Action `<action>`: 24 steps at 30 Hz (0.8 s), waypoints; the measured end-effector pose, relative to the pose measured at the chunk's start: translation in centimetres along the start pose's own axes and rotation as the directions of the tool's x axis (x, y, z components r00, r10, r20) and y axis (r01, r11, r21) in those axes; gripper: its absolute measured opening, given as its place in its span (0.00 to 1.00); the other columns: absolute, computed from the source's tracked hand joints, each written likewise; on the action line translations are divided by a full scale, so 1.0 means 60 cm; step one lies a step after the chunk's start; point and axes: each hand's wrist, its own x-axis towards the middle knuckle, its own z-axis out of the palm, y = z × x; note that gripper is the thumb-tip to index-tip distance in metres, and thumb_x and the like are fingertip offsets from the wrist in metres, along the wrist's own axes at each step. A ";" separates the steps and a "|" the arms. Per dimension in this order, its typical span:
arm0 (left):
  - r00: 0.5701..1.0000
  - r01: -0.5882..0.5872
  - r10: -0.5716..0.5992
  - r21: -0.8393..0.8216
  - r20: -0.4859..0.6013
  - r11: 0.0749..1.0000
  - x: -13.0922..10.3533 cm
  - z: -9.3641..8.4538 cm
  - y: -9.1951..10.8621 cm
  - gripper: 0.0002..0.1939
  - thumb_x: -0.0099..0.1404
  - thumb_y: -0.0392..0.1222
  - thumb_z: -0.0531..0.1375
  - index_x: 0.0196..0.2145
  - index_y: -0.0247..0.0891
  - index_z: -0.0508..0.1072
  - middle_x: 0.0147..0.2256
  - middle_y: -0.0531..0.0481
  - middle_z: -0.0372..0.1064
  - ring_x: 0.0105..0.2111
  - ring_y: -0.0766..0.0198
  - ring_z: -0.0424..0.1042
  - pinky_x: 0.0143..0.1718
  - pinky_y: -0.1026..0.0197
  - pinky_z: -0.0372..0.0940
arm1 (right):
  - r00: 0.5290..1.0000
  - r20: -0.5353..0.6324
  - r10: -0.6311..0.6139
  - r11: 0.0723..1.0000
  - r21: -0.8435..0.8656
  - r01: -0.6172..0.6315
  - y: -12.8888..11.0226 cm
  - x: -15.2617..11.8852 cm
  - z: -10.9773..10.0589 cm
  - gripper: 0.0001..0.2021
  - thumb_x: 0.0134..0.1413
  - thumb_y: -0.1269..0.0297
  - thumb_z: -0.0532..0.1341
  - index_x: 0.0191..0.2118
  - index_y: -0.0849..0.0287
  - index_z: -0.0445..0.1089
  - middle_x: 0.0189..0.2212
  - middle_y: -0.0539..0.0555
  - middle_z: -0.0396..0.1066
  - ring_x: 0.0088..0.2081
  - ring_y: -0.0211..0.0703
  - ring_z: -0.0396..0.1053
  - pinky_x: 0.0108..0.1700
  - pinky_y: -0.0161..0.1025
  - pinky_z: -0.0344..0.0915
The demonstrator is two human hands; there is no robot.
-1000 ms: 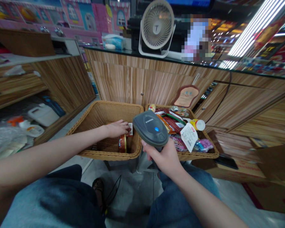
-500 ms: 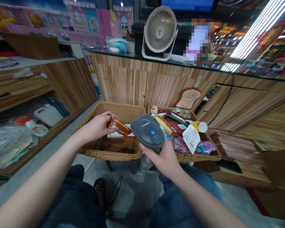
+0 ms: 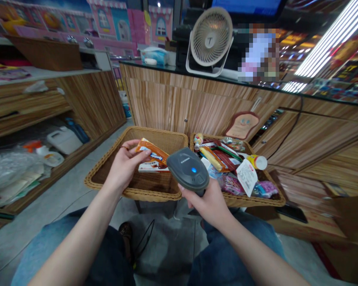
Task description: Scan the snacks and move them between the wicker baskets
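My left hand point(image 3: 127, 161) grips an orange snack packet point(image 3: 152, 154) by its left end, above the left wicker basket point(image 3: 106, 167). Below the packet, a white box with dark print point(image 3: 152, 167) lies in that basket. My right hand point(image 3: 210, 200) is wrapped round the handle of a dark grey barcode scanner point(image 3: 187, 169) with a lit blue spot on top. The scanner's front end is close to the packet's right end; whether they touch I cannot tell. Beside it, the right wicker basket point(image 3: 264, 201) holds several packaged snacks and a white printed packet point(image 3: 247, 177).
A white fan point(image 3: 211, 37) stands on the glass-topped counter point(image 3: 155, 85) ahead. A toast-shaped board point(image 3: 242, 124) leans behind the right basket. Open shelves with a white jug point(image 3: 64, 140) are at left. Cardboard boxes point(image 3: 310, 220) with a dark phone-like slab point(image 3: 292, 211) lie at right.
My left hand has turned the orange packet so its printed face shows more. The scanner stays close to it in my right hand. The whole view has shifted slightly.
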 end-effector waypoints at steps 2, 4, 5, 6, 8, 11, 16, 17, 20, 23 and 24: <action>0.998 0.050 -0.052 -0.069 -0.038 0.996 0.001 -0.002 0.001 0.31 0.50 0.43 0.80 0.45 0.38 0.69 0.37 0.50 0.81 0.35 0.62 0.82 0.40 0.61 0.78 | 1.000 0.005 0.007 1.000 -0.001 -0.007 0.000 0.000 0.002 0.10 0.58 0.59 0.67 0.28 0.54 0.72 0.23 0.54 0.77 0.36 0.54 0.79 0.35 0.42 0.76; 0.994 0.093 -0.100 -0.124 -0.045 0.988 0.000 -0.004 0.003 0.27 0.51 0.45 0.80 0.41 0.37 0.71 0.37 0.51 0.81 0.35 0.63 0.81 0.40 0.60 0.78 | 1.000 0.005 0.004 1.000 0.001 -0.004 -0.002 0.000 0.005 0.09 0.57 0.59 0.68 0.28 0.54 0.73 0.23 0.54 0.77 0.37 0.55 0.80 0.35 0.42 0.77; 0.993 0.106 -0.113 -0.140 -0.040 0.984 0.000 -0.006 0.004 0.26 0.51 0.46 0.80 0.40 0.37 0.71 0.36 0.51 0.81 0.33 0.64 0.81 0.38 0.60 0.78 | 1.000 0.004 -0.002 1.000 0.003 0.002 -0.003 0.000 0.006 0.09 0.57 0.59 0.67 0.28 0.53 0.73 0.24 0.54 0.77 0.37 0.55 0.80 0.36 0.42 0.77; 0.993 0.111 -0.117 -0.146 -0.032 0.983 0.000 -0.007 0.004 0.26 0.52 0.47 0.80 0.38 0.37 0.71 0.35 0.52 0.80 0.32 0.64 0.80 0.36 0.61 0.78 | 1.000 0.003 -0.009 1.000 0.006 0.009 -0.003 0.000 0.007 0.09 0.57 0.59 0.67 0.28 0.53 0.72 0.25 0.55 0.78 0.38 0.55 0.80 0.36 0.42 0.77; 0.994 0.103 -0.108 -0.130 -0.031 0.986 -0.002 -0.007 0.005 0.25 0.53 0.48 0.79 0.37 0.38 0.71 0.33 0.54 0.79 0.29 0.65 0.79 0.31 0.63 0.76 | 1.000 0.001 -0.017 1.000 0.008 0.017 -0.004 0.000 0.008 0.09 0.57 0.59 0.67 0.28 0.53 0.72 0.27 0.55 0.79 0.38 0.55 0.80 0.37 0.43 0.77; 0.994 0.093 -0.097 -0.077 -0.058 0.993 -0.004 -0.006 0.004 0.23 0.54 0.50 0.78 0.40 0.39 0.74 0.33 0.52 0.80 0.27 0.63 0.79 0.27 0.64 0.74 | 1.000 0.008 -0.016 1.000 0.007 0.016 -0.004 0.000 0.007 0.08 0.57 0.59 0.67 0.28 0.53 0.73 0.26 0.55 0.79 0.38 0.55 0.80 0.37 0.43 0.77; 0.988 0.142 -0.144 -0.052 -0.055 0.989 -0.007 -0.002 0.006 0.19 0.56 0.44 0.76 0.44 0.39 0.79 0.35 0.50 0.82 0.27 0.62 0.80 0.26 0.64 0.76 | 1.000 0.015 -0.006 1.000 0.002 0.006 -0.005 0.002 0.005 0.08 0.58 0.59 0.67 0.30 0.54 0.73 0.26 0.55 0.79 0.39 0.55 0.81 0.38 0.43 0.78; 0.985 0.162 -0.165 -0.058 -0.050 0.985 -0.008 -0.001 0.008 0.18 0.57 0.42 0.76 0.44 0.39 0.79 0.35 0.50 0.82 0.27 0.63 0.80 0.27 0.65 0.76 | 1.000 0.017 -0.007 1.000 0.002 0.007 -0.005 0.003 0.005 0.08 0.58 0.59 0.67 0.30 0.54 0.73 0.27 0.55 0.79 0.40 0.56 0.81 0.38 0.43 0.78; 0.974 0.218 -0.222 -0.088 -0.035 0.972 -0.009 0.002 0.011 0.14 0.59 0.38 0.74 0.43 0.38 0.80 0.35 0.49 0.82 0.27 0.65 0.80 0.27 0.66 0.76 | 1.000 0.017 -0.012 1.000 0.003 0.011 -0.007 0.003 0.005 0.07 0.58 0.59 0.67 0.31 0.54 0.74 0.27 0.56 0.80 0.41 0.56 0.81 0.38 0.43 0.78; 0.963 0.270 -0.270 -0.118 0.016 0.956 -0.009 0.003 0.012 0.13 0.62 0.39 0.72 0.44 0.37 0.80 0.37 0.46 0.83 0.29 0.62 0.82 0.29 0.64 0.78 | 1.000 0.018 -0.013 1.000 0.000 0.013 -0.006 0.002 0.005 0.07 0.58 0.58 0.68 0.32 0.54 0.75 0.26 0.55 0.79 0.40 0.56 0.81 0.37 0.43 0.78; 0.960 0.281 -0.278 -0.122 0.037 0.952 -0.010 0.003 0.012 0.14 0.63 0.40 0.72 0.45 0.37 0.80 0.38 0.45 0.83 0.30 0.61 0.82 0.29 0.63 0.78 | 1.000 0.017 -0.013 1.000 -0.001 0.013 -0.005 0.002 0.005 0.07 0.59 0.58 0.68 0.32 0.54 0.75 0.26 0.55 0.79 0.40 0.56 0.81 0.37 0.43 0.78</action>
